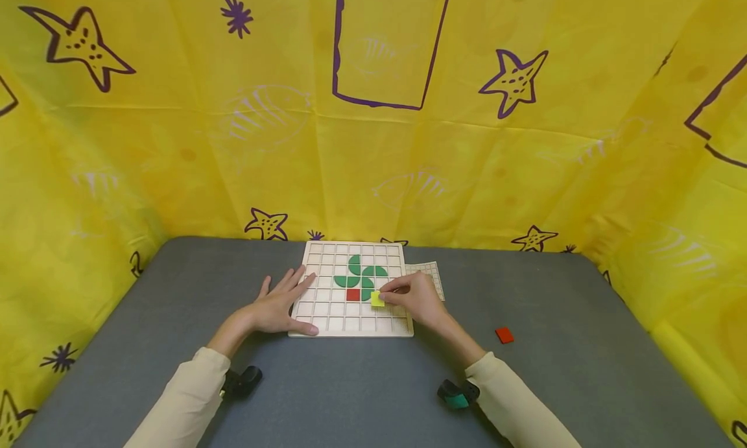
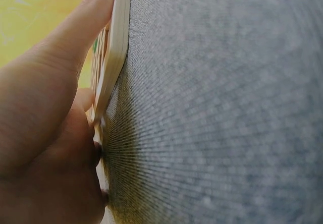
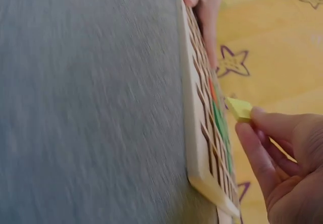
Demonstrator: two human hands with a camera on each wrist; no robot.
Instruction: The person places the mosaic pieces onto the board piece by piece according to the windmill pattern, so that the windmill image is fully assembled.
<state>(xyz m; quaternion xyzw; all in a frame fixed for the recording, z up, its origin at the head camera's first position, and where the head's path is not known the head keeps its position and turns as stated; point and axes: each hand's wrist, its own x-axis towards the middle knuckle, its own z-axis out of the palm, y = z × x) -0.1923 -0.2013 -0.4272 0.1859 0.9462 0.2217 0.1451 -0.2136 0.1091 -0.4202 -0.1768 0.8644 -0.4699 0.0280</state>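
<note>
A pale wooden grid board [image 1: 321, 323] lies on the grey table. Several green quarter-round tiles [image 1: 354, 264] form a pinwheel in its cells, with a red square tile [image 1: 353, 295] at their lower left. Between thumb and fingertips my right hand [image 1: 419, 297] pinches a yellow square tile [image 1: 377, 299], which the right wrist view shows raised above the board's face. My left hand [image 1: 275, 306] rests spread at the board's left edge, its thumb on the lower left corner and its fingertips along the side.
A smaller gridded card [image 1: 434, 279] pokes out from behind the board's right side. Another red square tile [image 1: 504, 335] lies on the table [image 1: 350, 396] to the right. Yellow cloth [image 1: 373, 150] with purple starfish hangs around the table.
</note>
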